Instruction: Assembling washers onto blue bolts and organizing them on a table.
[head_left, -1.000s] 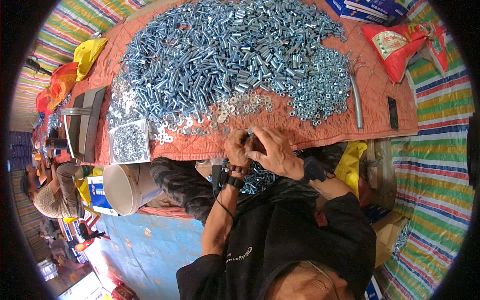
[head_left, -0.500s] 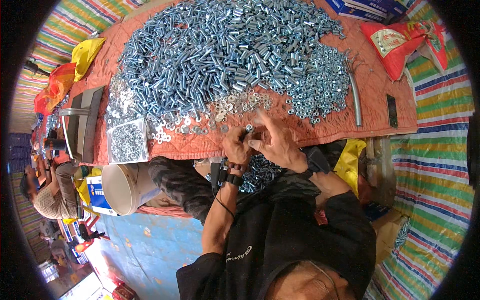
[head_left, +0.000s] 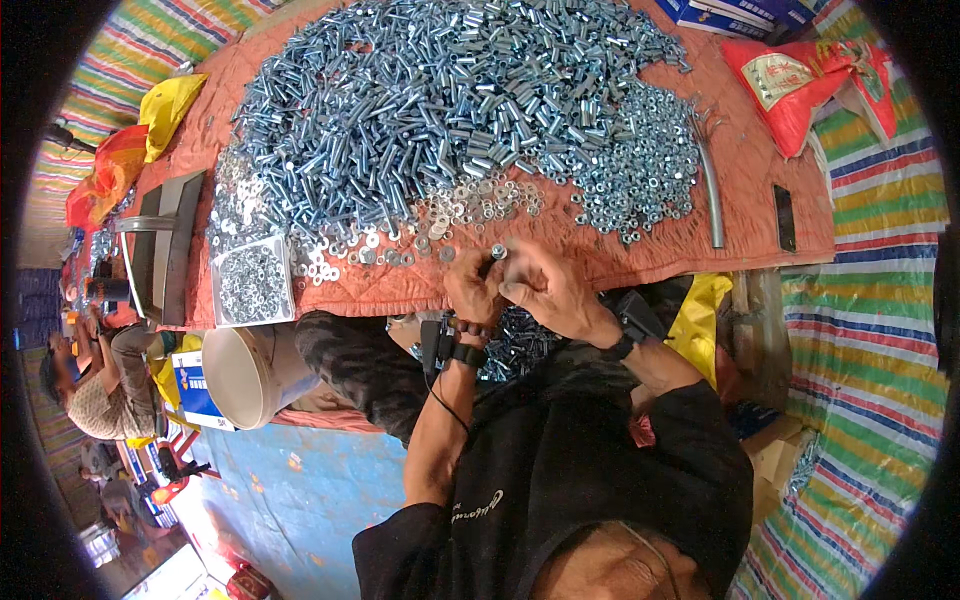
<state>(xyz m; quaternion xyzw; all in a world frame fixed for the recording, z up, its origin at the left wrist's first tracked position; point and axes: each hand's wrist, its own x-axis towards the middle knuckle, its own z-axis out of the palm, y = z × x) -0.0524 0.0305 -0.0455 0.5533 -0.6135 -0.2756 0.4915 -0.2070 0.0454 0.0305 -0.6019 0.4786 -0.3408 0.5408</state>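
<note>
At the front edge of the cloth-covered table, my left hand [head_left: 472, 288] is closed around a metal bolt [head_left: 498, 252], its shiny end sticking up from the fingers. My right hand [head_left: 560, 292] is right beside it, thumb close to the bolt. Motion smears its other fingers, so their grip cannot be made out. Just beyond the hands lie scattered flat washers [head_left: 480, 203]. A heap of hex nuts [head_left: 635, 170] lies to the far right of them, and a large pile of metal bolts and sleeves [head_left: 430, 100] spreads behind.
A white tray of small washers [head_left: 252, 283] sits left, near a metal bracket-like piece [head_left: 165, 240]. Right are a metal tube [head_left: 711, 195], a dark flat object [head_left: 784, 218] and a red bag [head_left: 785, 85]. Below the edge are a bucket [head_left: 236, 378] and finished-looking dark metal pieces [head_left: 518, 348] at my lap.
My right hand's blurred fingers, stretched upward before, have come down and curled toward the bolt. My left hand keeps its hold in nearly the same place.
</note>
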